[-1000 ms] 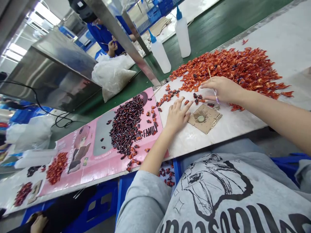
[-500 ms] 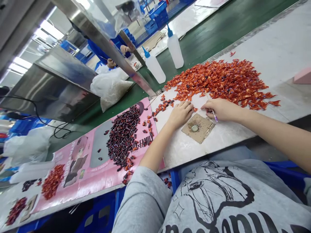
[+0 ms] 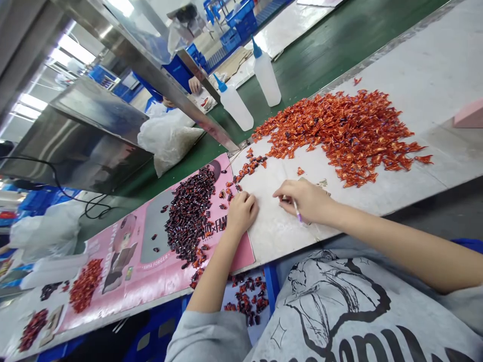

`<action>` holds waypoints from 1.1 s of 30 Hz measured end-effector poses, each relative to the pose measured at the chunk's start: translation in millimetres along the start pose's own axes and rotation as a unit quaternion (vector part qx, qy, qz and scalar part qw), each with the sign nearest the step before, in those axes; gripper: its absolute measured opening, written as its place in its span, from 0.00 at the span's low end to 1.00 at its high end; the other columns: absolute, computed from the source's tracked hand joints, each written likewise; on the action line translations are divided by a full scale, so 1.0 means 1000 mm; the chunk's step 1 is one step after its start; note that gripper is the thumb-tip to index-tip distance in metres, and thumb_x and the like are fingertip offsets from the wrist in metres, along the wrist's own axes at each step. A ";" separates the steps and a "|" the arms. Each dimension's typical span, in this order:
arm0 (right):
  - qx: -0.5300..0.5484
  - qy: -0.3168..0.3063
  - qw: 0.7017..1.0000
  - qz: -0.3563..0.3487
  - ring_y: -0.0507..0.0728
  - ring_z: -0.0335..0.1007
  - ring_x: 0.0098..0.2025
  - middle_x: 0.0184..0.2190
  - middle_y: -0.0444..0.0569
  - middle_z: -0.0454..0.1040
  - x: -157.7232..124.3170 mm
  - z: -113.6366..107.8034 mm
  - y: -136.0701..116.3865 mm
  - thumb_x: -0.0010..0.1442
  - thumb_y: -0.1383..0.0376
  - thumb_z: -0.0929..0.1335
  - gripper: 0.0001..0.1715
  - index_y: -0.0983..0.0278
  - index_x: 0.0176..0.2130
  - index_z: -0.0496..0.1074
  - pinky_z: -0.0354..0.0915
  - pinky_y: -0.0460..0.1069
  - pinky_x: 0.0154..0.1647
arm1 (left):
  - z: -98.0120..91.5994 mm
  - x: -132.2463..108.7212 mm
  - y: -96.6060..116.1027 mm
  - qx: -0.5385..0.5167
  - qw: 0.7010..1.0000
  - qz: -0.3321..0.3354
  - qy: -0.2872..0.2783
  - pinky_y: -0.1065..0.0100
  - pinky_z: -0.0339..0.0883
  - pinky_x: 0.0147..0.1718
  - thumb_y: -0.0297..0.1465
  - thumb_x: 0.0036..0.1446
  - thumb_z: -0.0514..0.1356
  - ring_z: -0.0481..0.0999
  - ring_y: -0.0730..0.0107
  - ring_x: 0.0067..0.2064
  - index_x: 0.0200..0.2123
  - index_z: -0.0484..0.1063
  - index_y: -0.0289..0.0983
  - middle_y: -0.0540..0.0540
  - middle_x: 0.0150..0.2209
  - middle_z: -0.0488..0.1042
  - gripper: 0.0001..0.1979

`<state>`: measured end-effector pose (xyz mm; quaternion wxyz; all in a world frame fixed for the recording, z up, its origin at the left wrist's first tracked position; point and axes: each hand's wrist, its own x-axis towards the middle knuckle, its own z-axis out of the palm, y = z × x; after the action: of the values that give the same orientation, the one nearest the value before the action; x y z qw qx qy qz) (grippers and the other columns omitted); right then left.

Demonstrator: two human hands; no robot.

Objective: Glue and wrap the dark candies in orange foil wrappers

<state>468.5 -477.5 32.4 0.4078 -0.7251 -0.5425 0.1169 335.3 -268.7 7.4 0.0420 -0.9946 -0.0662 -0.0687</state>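
Right hand [image 3: 306, 202] pinches a skinny purple-ended stick [image 3: 299, 217], orange pile [image 3: 347, 131] at its one o'clock. Stick looks light, stiff, maybe snappable; I'd grip mid-shaft, gently. Left hand [image 3: 242, 212]'s curled, can't tell if it's got anything.

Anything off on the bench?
Only strays: one orange piece lies alone past the far side of the large orange heap, and a few dark pieces sit apart from the dark pile on the pink mat. They're too small to judge damage.
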 end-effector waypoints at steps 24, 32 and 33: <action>-0.048 -0.137 0.945 -0.292 0.64 0.69 0.57 0.52 0.61 0.75 0.030 0.083 -0.077 0.65 0.70 0.66 0.20 0.69 0.56 0.70 0.69 0.59 0.55 | -0.048 -0.278 0.015 0.105 0.915 -0.379 0.092 0.56 0.75 0.34 0.33 0.63 0.58 0.80 0.51 0.42 0.46 0.74 0.40 0.36 0.48 0.75 0.10; -0.264 0.184 0.937 -0.138 0.62 0.74 0.51 0.45 0.55 0.79 -0.067 -0.031 0.024 0.66 0.70 0.66 0.16 0.62 0.53 0.71 0.69 0.58 0.52 | -0.043 -0.068 -0.023 -0.090 0.963 -0.171 0.189 0.59 0.74 0.47 0.32 0.63 0.55 0.77 0.59 0.48 0.46 0.76 0.37 0.37 0.46 0.76 0.13; -0.299 0.193 0.927 -0.123 0.65 0.74 0.50 0.45 0.57 0.79 -0.082 -0.042 0.032 0.65 0.70 0.66 0.16 0.63 0.53 0.70 0.70 0.59 0.51 | -0.038 -0.037 -0.024 -0.104 0.972 -0.137 0.158 0.59 0.73 0.49 0.32 0.63 0.55 0.77 0.59 0.50 0.48 0.75 0.38 0.38 0.48 0.76 0.13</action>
<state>484.7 -571.9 13.8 0.2804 -0.7497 -0.5477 -0.2438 290.5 -253.5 41.0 -0.0616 -0.9514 -0.1868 -0.2368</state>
